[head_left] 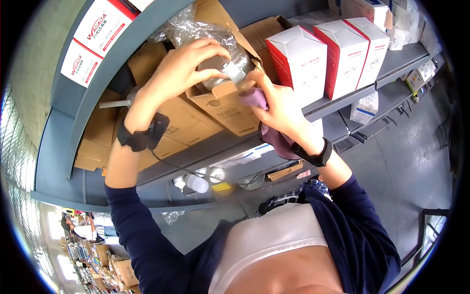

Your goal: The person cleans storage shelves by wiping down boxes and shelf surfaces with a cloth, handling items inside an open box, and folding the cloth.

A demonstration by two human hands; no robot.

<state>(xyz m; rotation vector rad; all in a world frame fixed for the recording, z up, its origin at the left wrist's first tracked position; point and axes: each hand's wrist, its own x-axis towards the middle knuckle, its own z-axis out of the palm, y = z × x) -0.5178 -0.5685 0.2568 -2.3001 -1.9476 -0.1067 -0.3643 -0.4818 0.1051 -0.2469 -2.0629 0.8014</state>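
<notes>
Left hand: fingers curl round a clear bulb, thumb at its pale base, fingertips apart from the thumb; can't tell if they grip it. Right hand: fingers closed on a purple cloth, bunched and hanging below the palm, index by the carton edge. Bulb sits at the mouth of an open carton, clear plastic wrap behind it. Carton's on a grey shelf; red-white boxes stand right of it. White bulbs on the level below. Black band on each wrist.
</notes>
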